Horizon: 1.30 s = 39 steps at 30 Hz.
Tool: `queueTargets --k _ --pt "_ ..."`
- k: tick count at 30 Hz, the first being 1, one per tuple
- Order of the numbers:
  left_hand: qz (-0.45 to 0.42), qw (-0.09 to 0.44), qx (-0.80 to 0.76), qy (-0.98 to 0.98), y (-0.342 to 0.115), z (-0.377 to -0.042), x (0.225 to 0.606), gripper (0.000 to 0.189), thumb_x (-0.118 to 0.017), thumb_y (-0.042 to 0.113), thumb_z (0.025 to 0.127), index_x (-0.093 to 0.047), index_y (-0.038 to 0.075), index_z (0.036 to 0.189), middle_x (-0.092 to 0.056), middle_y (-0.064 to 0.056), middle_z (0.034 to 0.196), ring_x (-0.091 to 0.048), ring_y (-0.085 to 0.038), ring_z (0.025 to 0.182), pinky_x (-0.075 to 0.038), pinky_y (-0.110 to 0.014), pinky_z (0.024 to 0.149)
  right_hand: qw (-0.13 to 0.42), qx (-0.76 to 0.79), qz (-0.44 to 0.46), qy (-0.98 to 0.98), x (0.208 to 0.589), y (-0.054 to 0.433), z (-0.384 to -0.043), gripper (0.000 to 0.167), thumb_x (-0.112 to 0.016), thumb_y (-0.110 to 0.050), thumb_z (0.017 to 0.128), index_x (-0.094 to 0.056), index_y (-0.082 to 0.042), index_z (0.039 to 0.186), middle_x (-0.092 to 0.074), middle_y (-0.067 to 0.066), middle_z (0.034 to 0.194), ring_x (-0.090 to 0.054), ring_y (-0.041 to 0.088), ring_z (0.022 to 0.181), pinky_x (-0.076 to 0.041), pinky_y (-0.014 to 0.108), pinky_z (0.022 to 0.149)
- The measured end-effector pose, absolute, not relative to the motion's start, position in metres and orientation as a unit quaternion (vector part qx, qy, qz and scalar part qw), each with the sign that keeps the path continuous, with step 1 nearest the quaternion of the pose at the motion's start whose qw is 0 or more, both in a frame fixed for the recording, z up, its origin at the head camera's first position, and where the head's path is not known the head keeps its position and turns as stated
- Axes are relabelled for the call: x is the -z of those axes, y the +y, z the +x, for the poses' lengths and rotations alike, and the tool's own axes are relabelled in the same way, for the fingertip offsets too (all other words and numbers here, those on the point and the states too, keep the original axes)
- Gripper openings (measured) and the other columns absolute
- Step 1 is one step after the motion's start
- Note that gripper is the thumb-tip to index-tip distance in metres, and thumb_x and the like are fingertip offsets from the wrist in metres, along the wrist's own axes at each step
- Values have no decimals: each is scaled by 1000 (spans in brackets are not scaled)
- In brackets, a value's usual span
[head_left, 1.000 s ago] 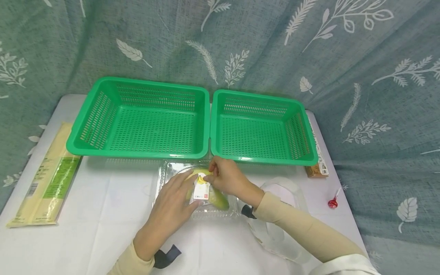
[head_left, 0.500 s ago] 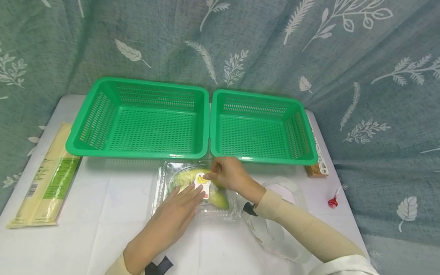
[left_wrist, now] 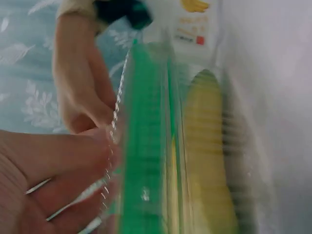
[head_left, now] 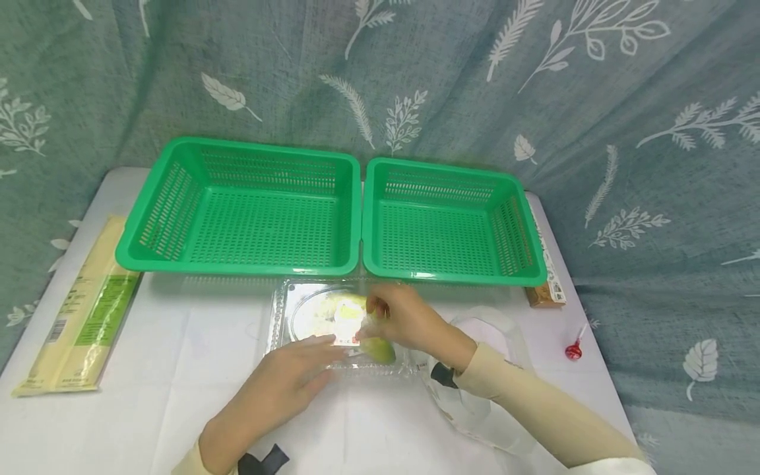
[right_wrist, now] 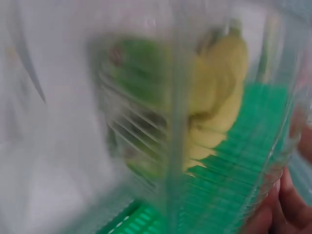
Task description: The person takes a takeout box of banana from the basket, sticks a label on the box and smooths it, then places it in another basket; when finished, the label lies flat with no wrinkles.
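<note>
A clear plastic clamshell box [head_left: 276, 323] lies in front of the green baskets, with yellow bananas [right_wrist: 219, 83] and green fruit [right_wrist: 141, 73] inside. On its lid sits a white label [head_left: 347, 326] with a banana picture, washed out by glare in the head view. My left hand [head_left: 291, 376] rests its outstretched fingers on the lid's near side, by the label's lower edge. My right hand [head_left: 410, 320] is over the lid's right part, fingers curled, thumb touching the label's right edge. Its fingertips are partly hidden. Both wrist views are blurred.
Two green baskets [head_left: 240, 271] [head_left: 457, 277] stand side by side behind the box. A long yellow-green packet [head_left: 80, 316] lies at left. At right are a clear plastic piece [head_left: 475, 409] under the right forearm, a brown box [head_left: 546, 295] and a red lollipop [head_left: 573, 350].
My left hand has drawn back toward me, uncovering more of the lid. My right hand has slid down along the label's right edge. The box has stayed in place.
</note>
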<state>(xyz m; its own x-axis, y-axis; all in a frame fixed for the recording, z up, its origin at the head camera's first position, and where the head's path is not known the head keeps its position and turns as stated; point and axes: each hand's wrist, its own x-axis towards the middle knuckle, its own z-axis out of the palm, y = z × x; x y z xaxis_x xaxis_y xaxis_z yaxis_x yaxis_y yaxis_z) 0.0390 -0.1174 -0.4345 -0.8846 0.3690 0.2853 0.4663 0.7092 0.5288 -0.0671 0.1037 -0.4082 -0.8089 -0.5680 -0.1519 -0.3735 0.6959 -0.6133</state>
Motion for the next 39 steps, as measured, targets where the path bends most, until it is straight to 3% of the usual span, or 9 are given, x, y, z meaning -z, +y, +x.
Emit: queueTargets --k 3,7,12,15,17,26,30,33,39 --pt "-191 174 378 -889 -125 35 440 30 -78 4 81 -77 16 109 -78 0 110 -70 -21 110 -55 -26 101 105 322 -231 912 410 115 -59 26 -82 -27 84 -68 -8 97 -66 3 89 -59 19 82 -49 23 72" --pt "-72 260 440 -857 -140 31 447 32 -73 -6 82 -74 3 113 -74 -17 113 -67 -29 113 -40 -6 107 67 332 -165 926 414 130 -52 37 -79 -30 88 -66 -9 114 -65 6 106 -59 21 91 -50 29 78" --pt "26 144 462 -875 -162 31 448 52 -70 10 93 -54 1 141 -58 -25 140 -59 -47 123 -59 -26 90 111 364 -108 918 423 144 -41 66 -78 -34 88 -50 -9 142 -60 10 126 -62 26 103 -55 33 81" --pt "39 36 475 -878 -168 35 450 62 -66 23 98 -41 7 152 -49 -25 149 -58 -51 124 -62 -46 81 163 397 -82 900 430 148 -34 77 -76 -37 89 -39 -12 152 -57 14 137 -64 27 110 -58 34 78" --pt "43 -4 486 -873 -170 39 452 64 -65 28 99 -38 10 154 -47 -23 152 -60 -51 121 -62 -49 82 190 413 -71 888 434 150 -29 81 -76 -39 89 -35 -14 155 -56 16 140 -64 28 112 -59 33 75" --pt "41 -41 508 -859 -180 39 453 56 -66 32 98 -47 25 149 -48 -6 156 -66 -38 119 -63 -45 81 218 444 -65 866 437 156 -24 81 -76 -38 88 -36 -13 154 -59 17 127 -61 24 106 -57 29 69" --pt "28 -66 527 -847 -186 43 442 57 -68 28 97 -46 28 150 -48 3 155 -67 -6 115 -61 -29 75 222 444 -66 866 427 160 -16 83 -75 -41 89 -34 -14 156 -60 14 128 -62 20 104 -57 26 73" --pt "-1 -74 560 -825 -190 48 429 59 -68 17 97 -46 24 151 -47 11 154 -60 10 112 -60 -24 74 221 453 -65 861 413 165 -10 82 -76 -39 88 -34 -16 155 -59 12 126 -61 17 101 -58 24 75" --pt "-85 -83 619 -776 -195 50 406 65 -64 -3 94 -40 12 153 -42 6 156 -59 0 121 -61 -25 83 212 477 -85 849 378 180 -2 80 -77 -34 89 -34 -20 154 -56 14 124 -63 12 93 -61 24 74"
